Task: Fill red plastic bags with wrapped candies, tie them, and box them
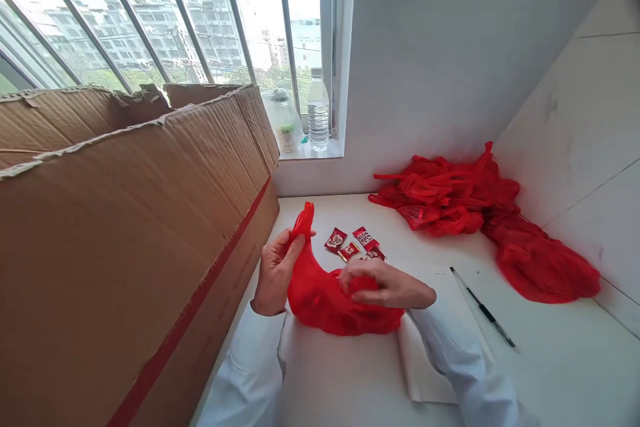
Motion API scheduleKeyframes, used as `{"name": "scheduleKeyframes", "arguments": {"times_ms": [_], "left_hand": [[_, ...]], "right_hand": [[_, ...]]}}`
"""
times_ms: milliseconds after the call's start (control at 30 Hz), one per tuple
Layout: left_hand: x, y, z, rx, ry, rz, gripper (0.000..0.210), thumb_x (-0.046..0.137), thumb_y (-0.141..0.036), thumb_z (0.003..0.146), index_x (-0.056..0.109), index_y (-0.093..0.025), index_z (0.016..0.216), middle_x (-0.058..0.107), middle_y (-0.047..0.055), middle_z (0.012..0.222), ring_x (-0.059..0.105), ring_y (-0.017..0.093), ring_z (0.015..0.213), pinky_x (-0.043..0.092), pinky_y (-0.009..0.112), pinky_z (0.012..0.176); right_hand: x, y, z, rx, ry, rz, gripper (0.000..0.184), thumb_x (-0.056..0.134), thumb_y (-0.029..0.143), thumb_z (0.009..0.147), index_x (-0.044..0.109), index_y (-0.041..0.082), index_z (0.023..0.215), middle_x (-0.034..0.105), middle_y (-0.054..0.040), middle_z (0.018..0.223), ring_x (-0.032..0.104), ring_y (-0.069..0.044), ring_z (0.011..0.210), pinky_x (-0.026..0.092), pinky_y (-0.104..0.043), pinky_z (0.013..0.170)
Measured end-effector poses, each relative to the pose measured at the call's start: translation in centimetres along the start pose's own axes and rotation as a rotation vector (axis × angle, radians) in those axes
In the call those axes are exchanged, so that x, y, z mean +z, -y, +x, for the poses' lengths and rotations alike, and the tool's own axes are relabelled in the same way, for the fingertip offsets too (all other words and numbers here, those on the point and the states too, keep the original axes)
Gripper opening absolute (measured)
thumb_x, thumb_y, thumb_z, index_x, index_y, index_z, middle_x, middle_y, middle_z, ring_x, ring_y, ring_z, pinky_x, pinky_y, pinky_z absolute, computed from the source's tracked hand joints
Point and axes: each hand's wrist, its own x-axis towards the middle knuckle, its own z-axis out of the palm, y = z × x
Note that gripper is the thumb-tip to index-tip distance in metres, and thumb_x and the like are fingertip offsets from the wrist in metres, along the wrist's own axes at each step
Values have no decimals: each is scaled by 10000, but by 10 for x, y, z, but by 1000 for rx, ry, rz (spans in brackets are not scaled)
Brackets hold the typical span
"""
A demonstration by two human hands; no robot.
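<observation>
My left hand [279, 268] is closed on the gathered handle of a thin red plastic bag [320, 307], pulling it upward. The bag sags toward the right, and darker shapes show faintly through it. Over its right side is my right hand [383, 283], fingers curled, with red film showing between thumb and fingers; its fingertips are partly hidden. Just beyond the bag, several small red printed packets [349, 251] lie on the white table [340, 373].
A large cardboard box [150, 233] stands close on my left. Crumpled red bags [445, 197] are heaped at the back right. A pen [483, 308] and a white paper sheet [435, 373] lie at the right. On the windowsill stands a clear bottle [319, 113].
</observation>
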Motion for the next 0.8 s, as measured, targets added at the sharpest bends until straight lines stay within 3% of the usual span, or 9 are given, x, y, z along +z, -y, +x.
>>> {"name": "scheduleKeyframes", "arguments": {"times_ms": [167, 300, 400, 467, 567, 633, 700, 767, 800], "left_hand": [[10, -9, -2, 9, -92, -57, 184, 652, -379, 801, 701, -210, 856, 612, -25, 747, 501, 85, 674, 418, 155, 593], [-4, -16, -1, 57, -248, -83, 140, 665, -330, 788, 688, -216, 866, 613, -27, 793, 516, 92, 734, 437, 169, 669], [-16, -20, 2, 42, -335, -125, 103, 659, -274, 771, 677, -212, 851, 604, -23, 823, 519, 97, 755, 440, 174, 678], [-19, -23, 1, 57, -342, -67, 83, 637, -239, 772, 664, -209, 845, 595, -18, 820, 530, 107, 763, 445, 187, 683], [-12, -34, -9, 208, -450, 231, 254, 621, -170, 766, 618, -241, 1010, 595, 12, 983, 561, 164, 920, 465, 259, 781], [0, -45, -23, 449, -533, 461, 467, 635, -91, 726, 542, -261, 1151, 541, 43, 1142, 523, 209, 1067, 449, 328, 882], [16, -57, -40, 792, -404, 598, 533, 628, -22, 691, 529, -251, 1162, 540, 53, 1115, 532, 212, 1035, 454, 345, 882], [35, -62, -53, 1007, 56, 673, 374, 572, -20, 727, 571, -223, 1042, 592, 37, 943, 575, 178, 861, 488, 313, 783], [44, -61, -57, 964, 327, 730, 263, 529, -41, 762, 579, -205, 961, 603, 32, 860, 580, 169, 781, 495, 298, 722]], "right_hand": [[11, -5, 1, 129, 90, -262, 188, 497, 184, 861, 510, 185, 673, 457, 37, 628, 381, -95, 600, 307, -233, 610], [9, -3, -4, 327, -47, -351, 427, 341, 368, 955, 423, 179, 581, 335, 45, 540, 261, -95, 512, 230, -248, 530], [2, 4, -4, 486, -244, -390, 527, 157, 455, 983, 476, 196, 652, 412, 29, 568, 357, -107, 532, 259, -238, 535], [0, 7, -1, 604, -336, -490, 480, 180, 431, 982, 541, 213, 753, 488, 13, 608, 448, -124, 573, 285, -244, 557], [7, 12, 6, 713, -260, -663, 218, 479, 338, 858, 570, 210, 1009, 588, -24, 728, 556, -178, 689, 333, -266, 599], [16, 16, 7, 661, -143, -704, 428, 584, 264, 729, 526, 189, 1147, 625, -65, 891, 586, -215, 793, 386, -293, 663], [26, 22, 4, 562, -88, -699, 580, 594, 246, 698, 460, 182, 1259, 592, -111, 1118, 585, -243, 923, 418, -350, 808], [35, 27, -3, 466, -93, -683, 613, 545, 249, 765, 377, 185, 1351, 508, -135, 1292, 549, -260, 1064, 368, -412, 967], [39, 28, -6, 429, -108, -675, 585, 498, 241, 813, 348, 192, 1376, 472, -134, 1345, 523, -256, 1121, 327, -428, 1021]]}}
